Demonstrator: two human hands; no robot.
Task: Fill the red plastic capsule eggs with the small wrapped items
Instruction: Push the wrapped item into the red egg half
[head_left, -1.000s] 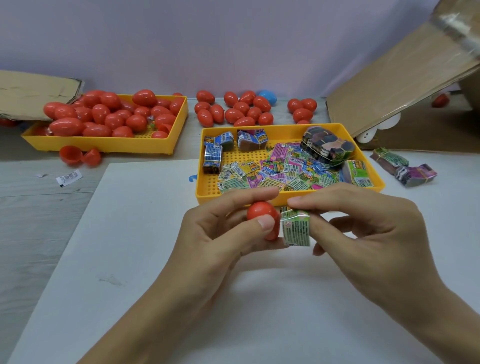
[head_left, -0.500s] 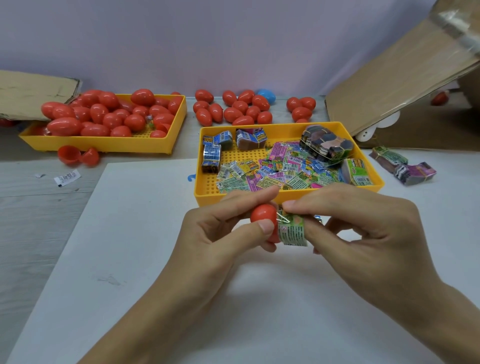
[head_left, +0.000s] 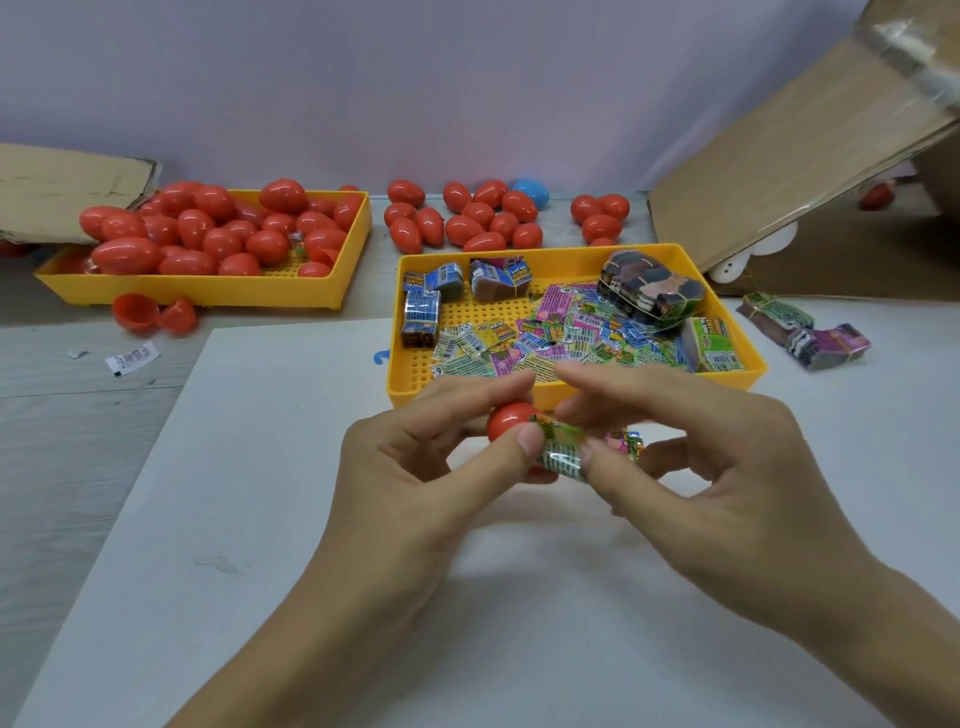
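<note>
While pinching the red egg half (head_left: 511, 422) in the left hand (head_left: 415, 483) and the green wrapped item (head_left: 561, 452) in the right hand (head_left: 722, 467) above the white tabletop (head_left: 260, 493), pushing it in, probably needing a snug tuck next.

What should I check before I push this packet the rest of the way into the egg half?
1. Left hand grips red egg half: ok.
2. Right hand pinches green wrapped packet: ok.
3. Packet meets the egg half's opening: ok.
4. Packet fully inside: not ok.
5. Egg half empty beforehand: cannot tell.
6. Matching half within reach: cannot tell; open red halves lie by the egg tray.
</note>
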